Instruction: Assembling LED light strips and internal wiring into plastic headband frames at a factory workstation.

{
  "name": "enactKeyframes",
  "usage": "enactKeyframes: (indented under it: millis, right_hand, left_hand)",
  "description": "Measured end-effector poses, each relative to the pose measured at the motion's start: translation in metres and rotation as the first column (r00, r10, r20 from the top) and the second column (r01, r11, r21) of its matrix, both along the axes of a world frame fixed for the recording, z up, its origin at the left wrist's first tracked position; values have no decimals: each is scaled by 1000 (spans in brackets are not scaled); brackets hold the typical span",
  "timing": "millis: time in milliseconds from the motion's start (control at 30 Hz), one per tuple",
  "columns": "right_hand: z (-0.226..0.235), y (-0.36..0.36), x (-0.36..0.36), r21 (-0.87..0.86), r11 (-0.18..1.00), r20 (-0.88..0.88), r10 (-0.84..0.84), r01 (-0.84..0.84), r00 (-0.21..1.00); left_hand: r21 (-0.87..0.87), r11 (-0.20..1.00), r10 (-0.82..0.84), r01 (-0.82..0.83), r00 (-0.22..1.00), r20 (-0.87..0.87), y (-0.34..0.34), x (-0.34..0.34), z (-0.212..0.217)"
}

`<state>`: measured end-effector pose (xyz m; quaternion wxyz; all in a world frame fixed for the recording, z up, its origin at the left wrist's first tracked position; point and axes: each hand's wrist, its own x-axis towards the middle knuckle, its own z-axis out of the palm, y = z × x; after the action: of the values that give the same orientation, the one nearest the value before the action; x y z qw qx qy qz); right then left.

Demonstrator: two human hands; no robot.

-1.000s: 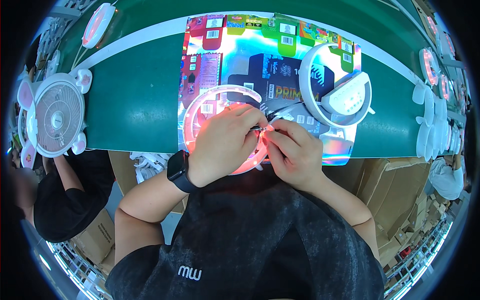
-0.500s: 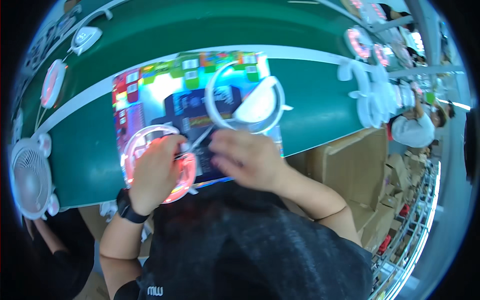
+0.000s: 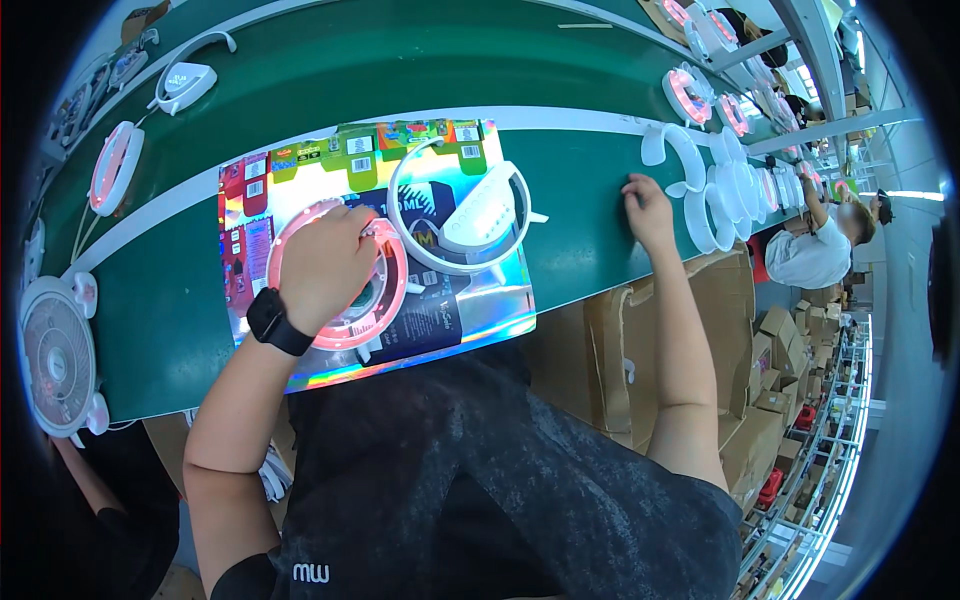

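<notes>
My left hand (image 3: 325, 265) is closed over a ring-shaped housing (image 3: 398, 262) with a pink-red face, its fingers bent over the inner rim. This ring lies on a shiny printed packaging sheet (image 3: 490, 312) on the green bench. Beside it on the sheet rests a white ring (image 3: 480, 213) with a rounded base attached inside it. My right hand (image 3: 650, 215) is stretched out over the bench to the right, fingers loosely bent and apart, with nothing visible in them. It is nearest to a cluster of white curved plastic parts (image 3: 712, 200).
A white fan (image 3: 60, 350) stands at the left bench end. More pink rings (image 3: 117, 170) and a white ring unit (image 3: 187, 85) lie on the far green surface. Below the right bench edge are open cardboard boxes (image 3: 680, 340). A person in white (image 3: 812, 255) is farther right.
My right hand has left the rings and swung right toward the white plastic parts. My left hand remains on the pink ring, which has shifted slightly up and right.
</notes>
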<state>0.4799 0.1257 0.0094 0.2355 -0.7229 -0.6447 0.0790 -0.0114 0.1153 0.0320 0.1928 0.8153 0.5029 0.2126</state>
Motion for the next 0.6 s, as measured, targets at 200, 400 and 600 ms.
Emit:
enactKeyframes:
  millis: [200, 400, 600]
  right_hand:
    - [41, 37, -47, 422, 867, 81, -327, 265, 942]
    - [6, 106, 43, 55, 938, 185, -347, 342, 920]
    - [66, 22, -218, 599, 500, 174, 682, -626, 710]
  left_hand:
    - [-15, 996, 94, -93, 995, 28, -12, -8, 3]
    - [-54, 995, 97, -88, 978, 182, -5, -7, 40]
    - [-388, 921, 339, 45, 399, 852, -40, -17, 67]
